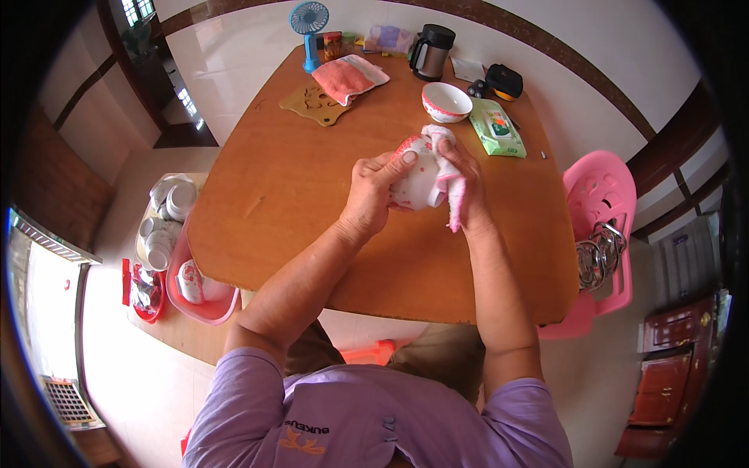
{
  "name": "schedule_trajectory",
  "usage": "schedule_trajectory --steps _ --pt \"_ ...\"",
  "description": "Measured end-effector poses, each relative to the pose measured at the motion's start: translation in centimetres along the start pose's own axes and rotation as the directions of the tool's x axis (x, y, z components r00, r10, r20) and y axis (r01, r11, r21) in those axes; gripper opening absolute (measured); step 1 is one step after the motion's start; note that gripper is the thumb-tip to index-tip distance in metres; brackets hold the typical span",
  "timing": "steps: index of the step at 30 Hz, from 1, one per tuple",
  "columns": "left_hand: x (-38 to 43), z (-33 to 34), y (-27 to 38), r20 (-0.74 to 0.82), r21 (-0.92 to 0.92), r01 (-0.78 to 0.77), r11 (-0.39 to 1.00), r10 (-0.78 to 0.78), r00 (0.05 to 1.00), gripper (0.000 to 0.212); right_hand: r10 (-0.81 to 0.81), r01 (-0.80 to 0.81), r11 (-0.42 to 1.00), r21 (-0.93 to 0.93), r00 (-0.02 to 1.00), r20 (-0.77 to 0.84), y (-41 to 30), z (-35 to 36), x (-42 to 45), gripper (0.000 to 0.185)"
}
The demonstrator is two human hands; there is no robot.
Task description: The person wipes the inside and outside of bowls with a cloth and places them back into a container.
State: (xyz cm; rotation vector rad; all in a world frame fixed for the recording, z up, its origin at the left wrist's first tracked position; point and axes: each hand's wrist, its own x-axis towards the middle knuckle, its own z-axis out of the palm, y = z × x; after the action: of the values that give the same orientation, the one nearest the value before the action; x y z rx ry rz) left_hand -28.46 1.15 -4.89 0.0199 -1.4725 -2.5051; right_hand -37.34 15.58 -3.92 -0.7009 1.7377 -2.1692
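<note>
A white bowl with a red floral pattern [416, 181] is tipped on its side above the wooden table [281, 222]. My left hand [374, 187] grips it from the left, thumb across its outer wall. In my right hand [468, 175] is a pink-and-white cloth [449, 169], pressed against the right part of the bowl near its foot. The cloth's lower end hangs down beside my right wrist. Behind my hands a second bowl with a red pattern [447, 103] stands upright on the table.
A pack of wipes [497, 127], an insulated jug [433, 52], a folded towel [350, 79], a wooden board [316, 106] and a blue fan [310, 35] lie towards the back. At left, a pink basin [216, 304] holds a bowl near stacked white dishes [167, 222]. A pink chair [603, 175] stands right.
</note>
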Motion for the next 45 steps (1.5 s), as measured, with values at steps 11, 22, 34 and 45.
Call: schedule_trajectory --steps 11,22,34,45 --pt "2.4 -2.5 -1.5 0.065 -0.67 0.214 0.711 -0.231 0.971 0.046 -0.23 0.19 0.954 -0.23 0.959 -0.163 1.1 1.8 -0.6 0.042" --pt "2.3 -2.3 -2.5 0.138 -0.599 0.176 0.782 -0.115 0.984 0.049 -0.708 0.458 -0.077 -0.886 0.6 0.371 0.6 5.3 -2.2 0.053" --pt "-1.8 1.2 -0.7 0.162 0.156 -0.074 0.985 0.048 0.986 0.033 -0.499 0.363 0.734 -0.574 0.861 -0.094 -1.4 1.1 0.2 0.043" --pt "-0.7 -0.1 -0.8 0.067 0.127 -0.051 0.991 0.042 0.997 0.029 -0.726 0.562 0.508 -0.653 0.688 0.027 -0.1 2.1 -1.0 0.012"
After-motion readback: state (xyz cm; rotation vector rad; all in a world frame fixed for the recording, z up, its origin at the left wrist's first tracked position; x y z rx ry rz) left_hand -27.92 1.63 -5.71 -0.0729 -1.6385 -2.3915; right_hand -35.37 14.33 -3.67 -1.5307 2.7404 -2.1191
